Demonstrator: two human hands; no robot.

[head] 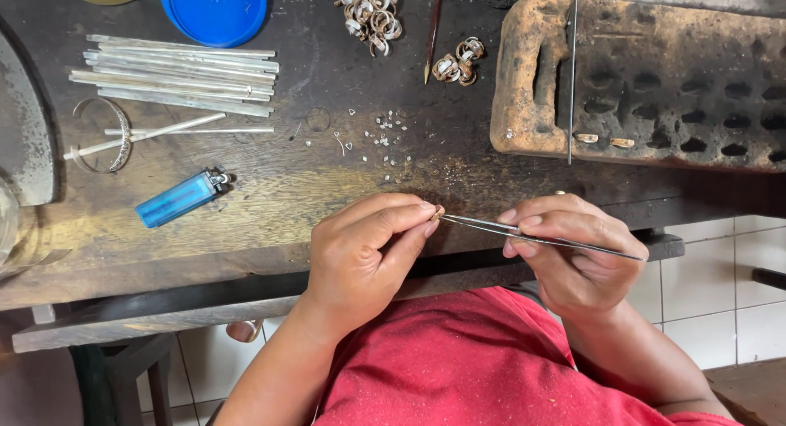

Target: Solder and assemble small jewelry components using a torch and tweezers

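our left hand (364, 254) pinched a tiny ring piece (439, 214) at the worktop (270, 188) edge; our right hand (569, 254) pressed tweezers (540, 237) onto it. a loosened grip might drop it among the silver bits (389, 139), we judged.

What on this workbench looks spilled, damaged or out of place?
Tiny silver bits lie scattered loose across the wooden bench. The brick-like block looks scorched and worn. The metal strips lie in a neat bundle.
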